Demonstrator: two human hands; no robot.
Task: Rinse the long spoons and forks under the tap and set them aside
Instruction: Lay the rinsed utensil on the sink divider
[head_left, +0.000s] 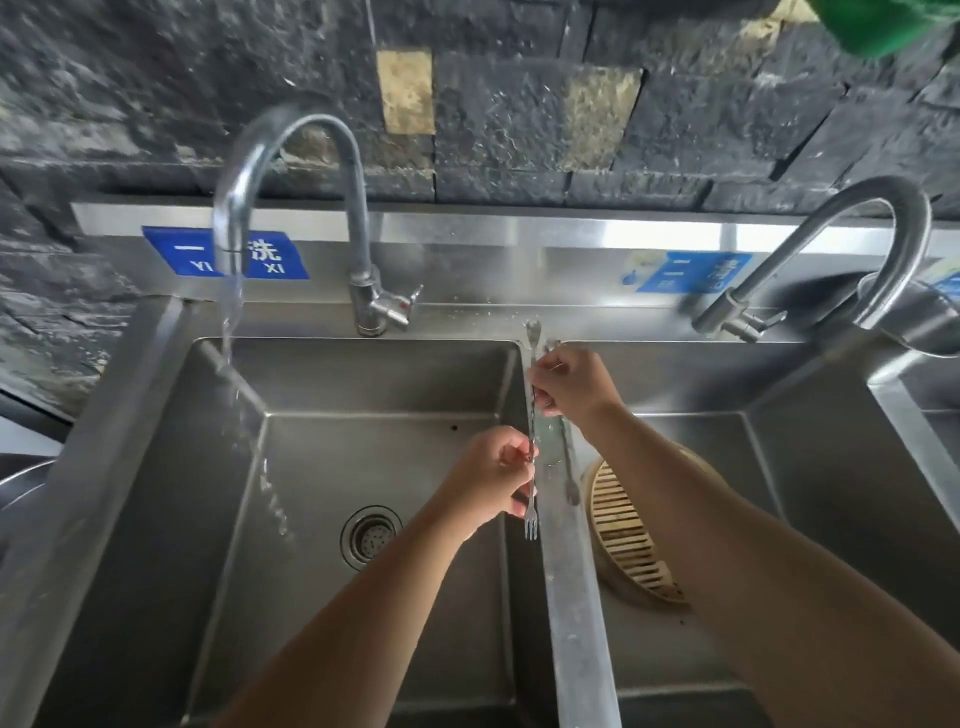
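Just above the sink divider, the left hand and the right hand are both gripping one long fork, fingers curled around its shaft.

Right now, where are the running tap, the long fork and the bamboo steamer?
running tap (359, 228), head view, on its upright neck above the valve.
long fork (530, 528), head view, on the tines at its lower end.
bamboo steamer (628, 535), head view, on its slatted base.
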